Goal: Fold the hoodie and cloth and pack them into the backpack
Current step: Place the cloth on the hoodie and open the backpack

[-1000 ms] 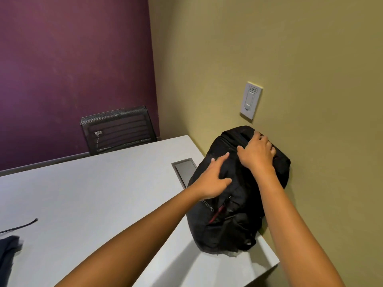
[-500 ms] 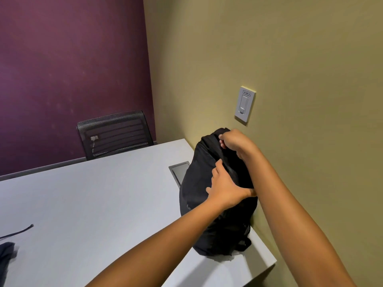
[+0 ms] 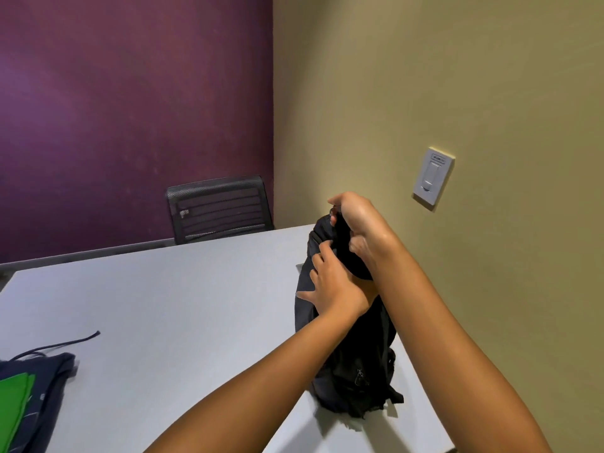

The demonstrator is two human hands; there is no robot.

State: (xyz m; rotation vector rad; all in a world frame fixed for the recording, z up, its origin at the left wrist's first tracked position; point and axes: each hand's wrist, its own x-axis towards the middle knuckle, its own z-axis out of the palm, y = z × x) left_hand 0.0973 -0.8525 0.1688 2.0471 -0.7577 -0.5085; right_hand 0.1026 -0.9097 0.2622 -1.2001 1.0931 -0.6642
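A black backpack (image 3: 351, 364) stands upright on the white table (image 3: 183, 305) near its right edge, by the olive wall. My right hand (image 3: 358, 217) grips the top of the backpack, fingers curled round the fabric there. My left hand (image 3: 333, 282) is laid against the bag's upper front just below, its fingertips on the fabric. A dark navy hoodie (image 3: 42, 397) lies at the table's left front edge, with a green cloth (image 3: 14, 397) on top of it. The backpack's opening is hidden by my hands.
A black mesh chair (image 3: 219, 207) stands behind the table against the purple wall. A white wall switch (image 3: 433, 176) sits on the olive wall above the backpack. A dark drawstring (image 3: 65, 343) trails from the hoodie across the table.
The backpack went from lying flat to standing upright. My right hand moved from pressing on it to gripping its top, and my left hand shifted up its front. The hoodie and green cloth came into view.
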